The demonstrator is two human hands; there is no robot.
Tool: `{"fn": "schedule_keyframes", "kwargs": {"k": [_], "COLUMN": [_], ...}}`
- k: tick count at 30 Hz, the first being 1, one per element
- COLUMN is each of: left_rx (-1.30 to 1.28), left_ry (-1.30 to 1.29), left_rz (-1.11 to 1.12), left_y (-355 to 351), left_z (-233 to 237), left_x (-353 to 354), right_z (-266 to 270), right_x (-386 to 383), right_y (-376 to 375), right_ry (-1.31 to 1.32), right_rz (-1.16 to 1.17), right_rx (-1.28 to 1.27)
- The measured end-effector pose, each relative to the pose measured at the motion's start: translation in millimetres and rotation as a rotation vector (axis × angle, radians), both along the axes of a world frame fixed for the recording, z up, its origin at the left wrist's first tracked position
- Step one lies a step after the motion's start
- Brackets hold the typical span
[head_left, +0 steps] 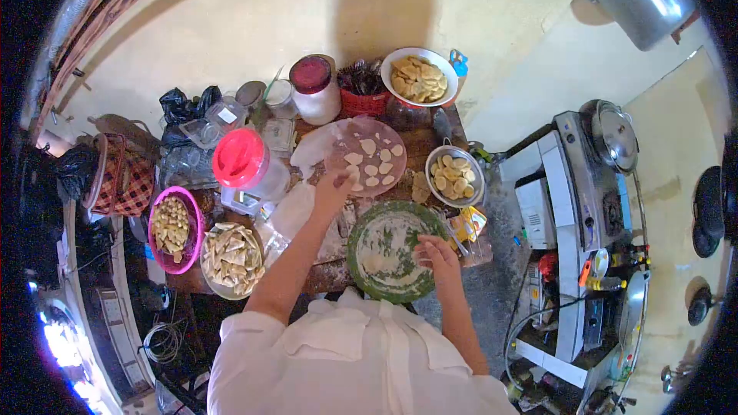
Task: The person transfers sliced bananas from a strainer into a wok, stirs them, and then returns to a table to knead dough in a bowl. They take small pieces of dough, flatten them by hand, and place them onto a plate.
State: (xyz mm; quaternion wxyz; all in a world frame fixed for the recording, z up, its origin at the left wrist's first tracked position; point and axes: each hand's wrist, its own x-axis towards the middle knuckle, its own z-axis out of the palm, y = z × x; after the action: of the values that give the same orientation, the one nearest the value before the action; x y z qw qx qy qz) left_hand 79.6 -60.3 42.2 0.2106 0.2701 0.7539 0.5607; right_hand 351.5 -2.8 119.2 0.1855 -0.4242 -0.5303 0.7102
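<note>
**Left hand at the dough rounds**

On the worktop's left, a pink bowl (171, 227) and a plate of folded pastries (232, 259) sit at nine o'clock from the floured green plate (384, 257). The left hand (332, 188) reaches to twelve o'clock, fingertips at the clear plate (342, 138) of pale, flat dough rounds (369, 146). I cannot tell whether its grip has closed. The right hand (437, 250) rests at three o'clock on the green plate, fingers curled, grip unclear. This looks like picking up a round, and lifting one calls for a light pinch.
</note>
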Motion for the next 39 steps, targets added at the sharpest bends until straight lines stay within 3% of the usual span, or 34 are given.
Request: {"fn": "schedule_keyframes", "kwargs": {"k": [2, 5, 8, 11, 14, 17, 18, 21, 24, 27, 33, 37, 39], "left_rx": [-0.024, -0.107, -0.233, -0.359, -0.426, -0.39, -0.431, -0.252, -0.149, -0.129, -0.078, -0.068, -0.082], "left_ry": [0.274, 0.442, 0.414, 0.579, 0.701, 0.695, 0.609, 0.859, 0.725, 0.692, 0.393, 0.481, 0.225], "left_rz": [0.0, -0.021, -0.036, -0.109, -0.04, -0.161, -0.119, -0.004, -0.011, 0.016, -0.141, -0.343, -0.396], "left_y": [22, 56, 81, 89, 98, 89, 84, 74, 43, 6, -64, -84, -79], "left_z": [-10, -36, -53, -66, -107, -73, -32, -46, -22, -18, 21, 27, 47], "left_x": [-23, -58, -78, -89, -103, -99, -81, -73, -41, -10, 59, 92, 106], "right_z": [-12, -21, -29, -28, -38, -50, -52, -64, -90, -93, -130, -113, -79], "right_x": [2, 5, 13, 17, 27, 32, 34, 24, 4, -28, -40, -33, -33], "right_y": [0, -3, -7, -9, -11, -16, -16, -20, -31, -42, -30, -16, -9], "right_ry": [-0.006, 0.007, -0.057, -0.105, -0.118, -0.199, -0.241, -0.447, -0.535, -0.607, -0.524, -0.279, -0.118], "right_rz": [-0.014, -0.044, -0.072, -0.098, -0.117, -0.077, -0.046, 0.203, 0.462, 0.695, 0.753, 0.395, 0.318], "right_rx": [-0.022, -0.039, -0.024, -0.034, -0.031, 0.055, 0.094, 0.526, 0.922, 1.137, 0.826, 0.577, 0.303]}}
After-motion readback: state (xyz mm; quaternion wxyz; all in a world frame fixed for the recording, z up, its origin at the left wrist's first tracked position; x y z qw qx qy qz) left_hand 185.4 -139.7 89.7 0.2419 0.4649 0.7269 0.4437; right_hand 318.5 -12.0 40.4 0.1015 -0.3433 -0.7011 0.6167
